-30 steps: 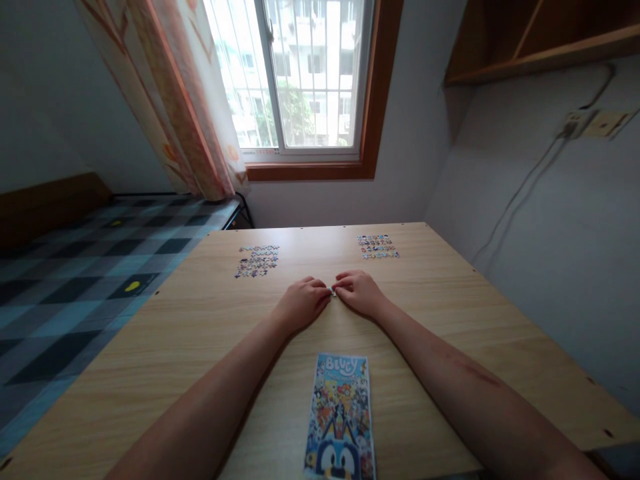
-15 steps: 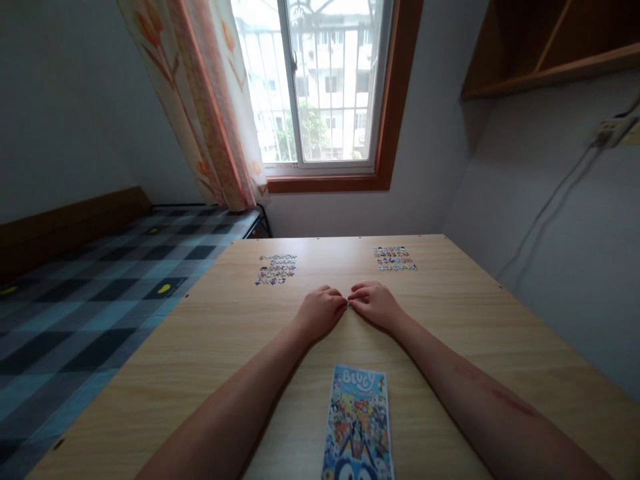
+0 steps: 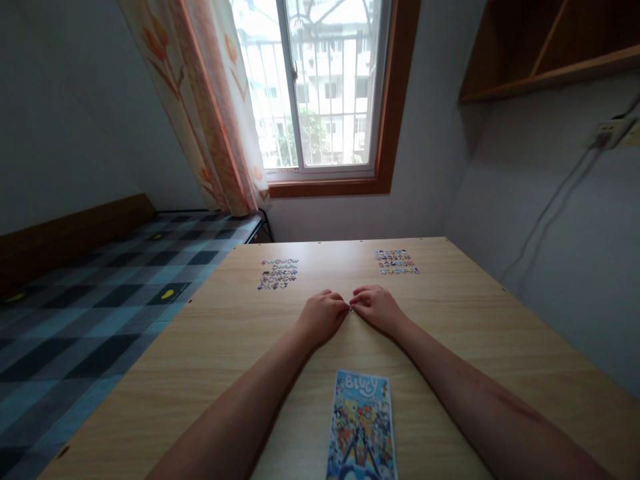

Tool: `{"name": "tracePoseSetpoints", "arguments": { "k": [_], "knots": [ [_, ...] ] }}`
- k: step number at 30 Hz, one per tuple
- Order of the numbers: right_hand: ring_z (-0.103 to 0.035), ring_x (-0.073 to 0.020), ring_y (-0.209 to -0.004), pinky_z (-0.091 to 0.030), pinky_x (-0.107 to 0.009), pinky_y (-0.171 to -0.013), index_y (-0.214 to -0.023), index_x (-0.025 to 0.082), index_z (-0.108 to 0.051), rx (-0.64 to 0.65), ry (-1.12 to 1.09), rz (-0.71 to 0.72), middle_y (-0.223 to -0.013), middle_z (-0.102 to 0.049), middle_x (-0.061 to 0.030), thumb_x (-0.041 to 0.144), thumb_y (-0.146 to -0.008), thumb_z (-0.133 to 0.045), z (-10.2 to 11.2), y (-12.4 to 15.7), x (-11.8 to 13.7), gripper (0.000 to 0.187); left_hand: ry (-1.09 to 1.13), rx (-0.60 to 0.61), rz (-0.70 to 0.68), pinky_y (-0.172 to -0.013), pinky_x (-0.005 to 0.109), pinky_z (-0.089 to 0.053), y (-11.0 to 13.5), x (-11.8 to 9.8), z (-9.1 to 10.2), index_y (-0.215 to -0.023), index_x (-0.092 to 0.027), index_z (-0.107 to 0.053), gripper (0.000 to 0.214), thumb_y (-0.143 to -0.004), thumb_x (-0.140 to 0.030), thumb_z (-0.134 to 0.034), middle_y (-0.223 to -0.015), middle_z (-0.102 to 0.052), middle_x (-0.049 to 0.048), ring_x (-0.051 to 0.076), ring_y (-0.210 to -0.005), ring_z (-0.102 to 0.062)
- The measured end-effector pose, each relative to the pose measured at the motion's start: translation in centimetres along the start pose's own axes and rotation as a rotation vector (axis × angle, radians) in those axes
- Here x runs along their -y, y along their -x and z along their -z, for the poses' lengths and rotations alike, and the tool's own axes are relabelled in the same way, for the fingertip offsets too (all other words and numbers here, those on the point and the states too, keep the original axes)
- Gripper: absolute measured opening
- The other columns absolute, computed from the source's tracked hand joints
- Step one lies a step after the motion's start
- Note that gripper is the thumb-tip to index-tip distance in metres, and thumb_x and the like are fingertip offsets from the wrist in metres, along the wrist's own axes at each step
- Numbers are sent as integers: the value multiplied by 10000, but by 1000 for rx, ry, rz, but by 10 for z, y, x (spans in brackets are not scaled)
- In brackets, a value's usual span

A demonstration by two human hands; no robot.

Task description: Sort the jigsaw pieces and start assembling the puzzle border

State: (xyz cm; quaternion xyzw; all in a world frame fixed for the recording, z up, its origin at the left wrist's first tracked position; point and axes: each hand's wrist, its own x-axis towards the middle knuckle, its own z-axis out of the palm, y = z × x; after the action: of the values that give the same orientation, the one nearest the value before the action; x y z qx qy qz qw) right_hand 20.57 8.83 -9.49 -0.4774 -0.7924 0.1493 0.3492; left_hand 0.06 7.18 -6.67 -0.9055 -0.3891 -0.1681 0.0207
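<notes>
Puzzle piece [image 3: 351,307], tiny and mostly hidden, sits right between the left hand [image 3: 323,317] and the right hand [image 3: 377,309], low at the desk [image 3: 240,347], and both grips are pinching at it, fingertips nearly meeting! Uneven pressure could bend a tab or flick it loose; fingers cover its edges, so a crooked fit might go unnoticed. Picture card [image 3: 361,427] lies nearer, well clear.

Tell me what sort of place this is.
Probably a bedroom in a home: a bed with a checked pattern lies to the left of the wooden table, and a flowered curtain hangs beside the window.
</notes>
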Motion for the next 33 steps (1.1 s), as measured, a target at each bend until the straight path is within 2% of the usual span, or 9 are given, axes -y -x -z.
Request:
{"name": "tracePoseSetpoints", "arguments": {
  "k": [6, 10, 13, 21, 28, 33],
  "knots": [
    [-679, -220, -997, -478, -348, -926, -850, 268, -806, -11, 26, 43, -1028, -772, -41, 273, -846, -690, 1, 1, 1, 116, 75, -40, 57, -838, 321, -487, -1, 1, -2, -893, -217, -765, 189, -931, -257, -584, -932, -746, 54, 196, -883, -625],
    [-679, -212, -989, -468, -327, -922, -889, 245, -792, -6, 26, 62, -1013, -778, -49, 278, -932, -583, 3, 1, 3, 216, 183, -92, 124, -838, 326, -490, 1, 5, -4, -946, -207, -759, 193, -934, -283, -582, -939, -744, 60, 201, -901, -640],
    [-680, -207, -957, -472, -315, -893, -913, 229, -784, -7, 17, 36, -986, -781, -57, 267, -946, -542, 3, 1, 5, 248, 269, -121, 182, -830, 320, -497, 3, 10, -5, -969, -203, -761, 192, -926, -250, -580, -950, -744, 61, 189, -884, -653],
    [-661, -221, -1006, -463, -346, -942, -960, 237, -778, -1, -5, 49, -1023, -766, -47, 278, -883, -626, 3, 5, 5, 174, 284, -116, 118, -901, 335, -493, 7, 9, -5, -920, -220, -779, 185, -907, -204, -595, -961, -739, 54, 192, -936, -633],
    [-640, -240, -1051, -452, -385, -967, -985, 263, -778, 29, 24, 76, -1092, -740, -57, 320, -861, -673, 3, 9, 7, 172, 338, -123, 137, -900, 343, -498, 8, 10, -4, -891, -212, -782, 198, -901, -194, -585, -947, -744, 59, 196, -932, -630],
    [-638, -246, -1052, -446, -408, -968, -993, 271, -775, 50, 40, 73, -1105, -733, -63, 334, -889, -638, 2, 9, 7, 183, 365, -122, 146, -909, 350, -502, 9, 9, -3, -875, -224, -783, 235, -828, -107, -585, -937, -747, 52, 200, -929, -631]
  ]
}}
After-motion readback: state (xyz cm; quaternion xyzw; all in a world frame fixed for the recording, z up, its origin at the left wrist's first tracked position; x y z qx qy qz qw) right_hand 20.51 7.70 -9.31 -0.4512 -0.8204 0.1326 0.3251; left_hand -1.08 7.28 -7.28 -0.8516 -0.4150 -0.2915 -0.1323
